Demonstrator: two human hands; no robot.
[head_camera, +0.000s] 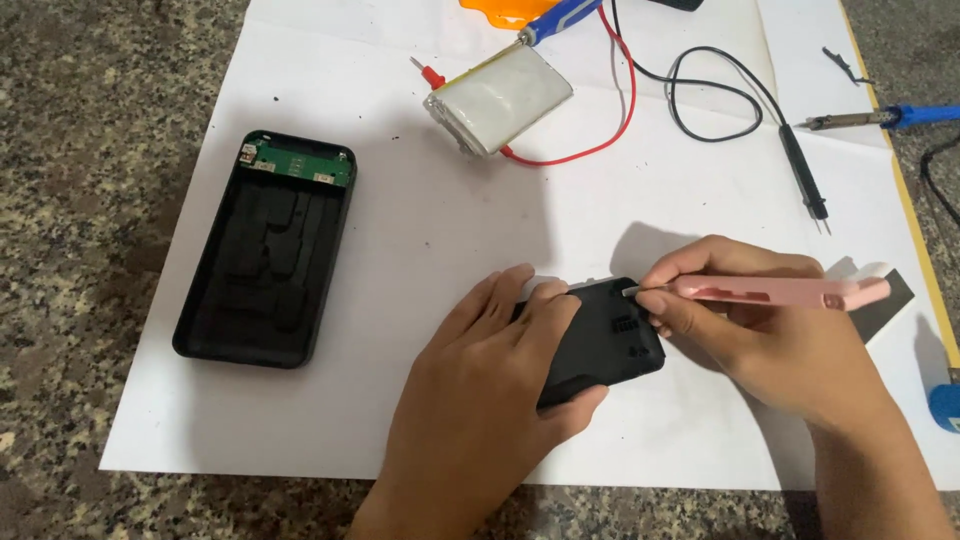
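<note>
Here, a speckled stone counter carries a large white paper sheet. At the left of the sheet lies an open black case shell, hollow side up, with a green circuit board at its far end. Further right and farther away sits a silver pouch battery, with a red probe just beside it and a red wire curving round its right side. A black wire loops beyond that, and a black probe lies to its right.

Near the front, the left hand presses down on a black cover piece, fingers spread flat over its left part and thumb hooked under its near edge. The right hand has its fingers closed around a pink utility knife, whose tip meets the cover's far right corner. At the far right edge lies a blue-handled tool.
</note>
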